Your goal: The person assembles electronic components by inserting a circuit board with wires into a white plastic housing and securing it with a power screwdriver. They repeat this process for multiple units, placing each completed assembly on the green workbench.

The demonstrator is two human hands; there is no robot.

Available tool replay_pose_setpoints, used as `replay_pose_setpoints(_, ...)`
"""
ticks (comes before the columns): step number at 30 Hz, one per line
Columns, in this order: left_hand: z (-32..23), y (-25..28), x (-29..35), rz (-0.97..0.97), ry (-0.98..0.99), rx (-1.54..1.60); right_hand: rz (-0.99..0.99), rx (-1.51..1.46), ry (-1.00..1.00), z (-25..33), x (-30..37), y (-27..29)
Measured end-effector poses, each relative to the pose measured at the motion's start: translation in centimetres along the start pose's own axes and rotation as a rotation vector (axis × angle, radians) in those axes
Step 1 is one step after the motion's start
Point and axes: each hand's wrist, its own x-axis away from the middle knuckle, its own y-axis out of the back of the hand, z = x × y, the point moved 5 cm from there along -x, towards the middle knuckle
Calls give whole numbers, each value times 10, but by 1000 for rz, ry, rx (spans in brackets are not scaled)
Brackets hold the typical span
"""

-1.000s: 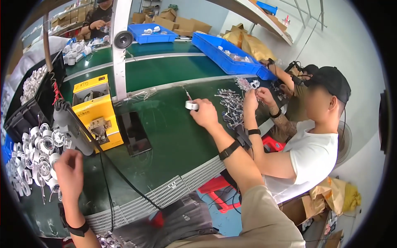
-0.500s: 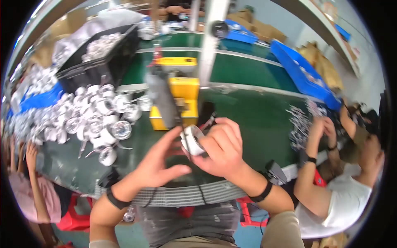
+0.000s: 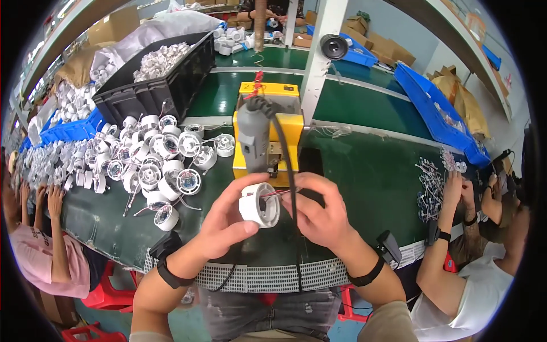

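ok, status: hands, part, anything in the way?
Left hand holding white round housing. Right hand at its red and dark wires, grip unclear. Black cable crossing in front of right hand.

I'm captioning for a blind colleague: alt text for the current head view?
A person's left hand holds a round white housing, right hand at its wires, over a green bench. Similar housings lie piled at left; a yellow machine stands behind.

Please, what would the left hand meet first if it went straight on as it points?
Beyond its white plastic ring, the left hand would probably meet the boxy yellow machine; depth being unclear, the grey cylindrical tool could come first.
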Motion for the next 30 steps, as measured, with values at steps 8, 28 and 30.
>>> replay_pose_setpoints(8,-2,12,7,-163,-49,68,-16,-250,-146,5,-2,-2)
replay_pose_setpoints(28,12,3,-6,-53,-98,156,175,-481,-399,2,2,8)
replay_pose_setpoints(30,9,-3,-7,12,-91,242,113,-565,-393,-5,3,4)
